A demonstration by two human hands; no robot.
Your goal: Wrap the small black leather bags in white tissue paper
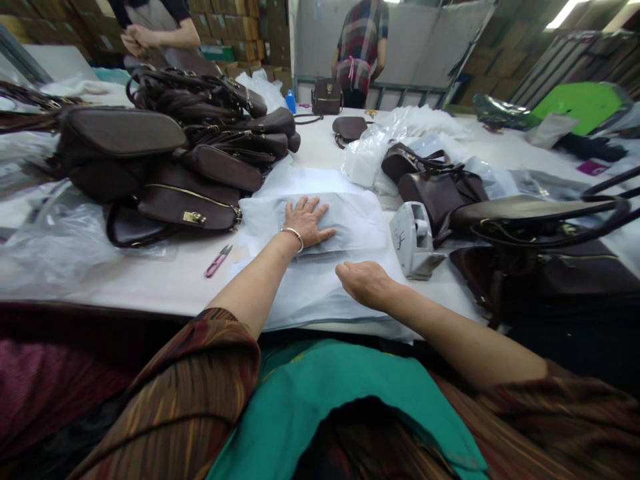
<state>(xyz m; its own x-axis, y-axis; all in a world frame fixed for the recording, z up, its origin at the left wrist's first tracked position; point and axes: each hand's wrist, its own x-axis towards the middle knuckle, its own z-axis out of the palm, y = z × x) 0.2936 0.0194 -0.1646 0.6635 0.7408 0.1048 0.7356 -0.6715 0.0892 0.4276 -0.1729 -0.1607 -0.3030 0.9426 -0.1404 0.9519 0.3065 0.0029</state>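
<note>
My left hand, with a bracelet at the wrist, lies flat with fingers spread on a folded bundle of white tissue paper. Further sheets of white paper lie beneath the bundle. To the right and nearer me, my right hand is closed, just above the paper. Whether anything is inside its fingers is hidden. A white tape dispenser stands to the right of the bundle. Pink-handled thread snips lie on the table to the left.
Dark brown handbags are heaped at the left, and more handbags stand at the right. Clear plastic wrapping lies at the left, with white packing material farther back. Two people stand across the table.
</note>
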